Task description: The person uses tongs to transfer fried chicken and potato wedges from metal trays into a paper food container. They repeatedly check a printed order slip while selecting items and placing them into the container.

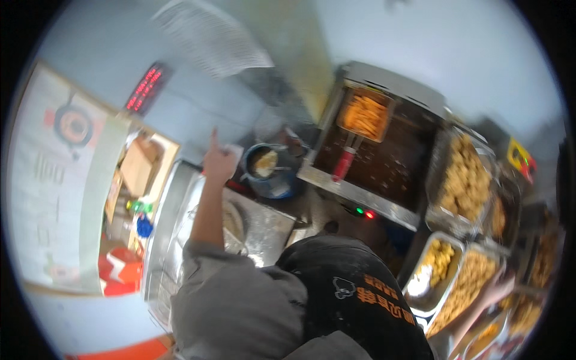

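My left arm reaches out to the far left, and my left hand (219,158) has its index finger extended towards the wall. A pale patch (234,155) shows beside its curled fingers; whether they hold it is unclear. Near this hand stands a blue pot (272,186) with something pale and a utensil inside. On the right, my right hand (498,284) is over or beside a long metal tray of brown food pieces (470,274). Blur hides what its fingers hold. Beside that tray is a metal pan with yellow chunks (438,258).
Ahead is a deep fryer (405,153) with dark oil; a wire basket (365,116) of orange strips has a red handle (344,164). A container of golden pieces (465,180) stands to its right. A red-lit display (146,87) and paper sheets (211,38) are on the wall.
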A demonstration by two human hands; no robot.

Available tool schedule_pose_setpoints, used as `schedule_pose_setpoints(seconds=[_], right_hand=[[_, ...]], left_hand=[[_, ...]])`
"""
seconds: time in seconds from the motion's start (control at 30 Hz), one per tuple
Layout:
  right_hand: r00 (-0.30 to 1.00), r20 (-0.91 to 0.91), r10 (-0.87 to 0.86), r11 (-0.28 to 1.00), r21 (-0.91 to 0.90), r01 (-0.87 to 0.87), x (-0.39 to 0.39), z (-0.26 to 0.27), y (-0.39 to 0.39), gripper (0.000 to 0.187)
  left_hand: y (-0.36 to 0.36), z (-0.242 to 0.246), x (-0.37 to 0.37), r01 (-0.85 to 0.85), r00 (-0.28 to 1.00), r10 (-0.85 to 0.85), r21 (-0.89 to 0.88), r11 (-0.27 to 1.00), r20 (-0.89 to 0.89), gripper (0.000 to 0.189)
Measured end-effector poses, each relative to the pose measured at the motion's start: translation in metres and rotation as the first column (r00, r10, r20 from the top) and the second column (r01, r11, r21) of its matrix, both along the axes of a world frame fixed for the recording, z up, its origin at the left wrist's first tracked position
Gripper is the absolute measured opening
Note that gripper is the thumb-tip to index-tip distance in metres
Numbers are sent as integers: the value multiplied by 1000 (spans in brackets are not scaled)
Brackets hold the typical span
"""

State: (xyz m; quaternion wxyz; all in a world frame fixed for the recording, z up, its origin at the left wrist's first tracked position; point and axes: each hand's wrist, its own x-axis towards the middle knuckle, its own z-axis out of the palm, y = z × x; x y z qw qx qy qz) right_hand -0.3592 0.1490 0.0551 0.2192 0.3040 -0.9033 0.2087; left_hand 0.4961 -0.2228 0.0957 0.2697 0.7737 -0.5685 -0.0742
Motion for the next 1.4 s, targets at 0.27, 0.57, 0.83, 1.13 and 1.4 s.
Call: schedule_pose_setpoints(seconds=[0.27, 0.57, 0.83, 1.13, 1.4], right_hand=[[959, -223, 173, 964, -162, -211, 127, -19, -39, 39], [824, -550, 133, 979, -56, -195, 200, 44, -74, 36], [938, -280, 205, 920, -271, -282, 220, 16, -112, 39], [990, 56, 131, 929, -355, -103, 224, -1, -62, 27], [960, 153, 234, 892, -426, -150, 288, 27, -44, 28]], left_hand=[[-132, 60, 136, -247, 951, 256, -70, 966, 173, 96], [-215, 149, 261, -436, 882, 426, 11, 900, 200, 104], [-251, 132, 275, -504, 806, 446, 57, 862, 390, 93], [-273, 113, 321, -141, 842, 196, -147, 979, 503, 84], [-155, 76, 104, 561, 813, -574, 384, 733, -93, 71]])
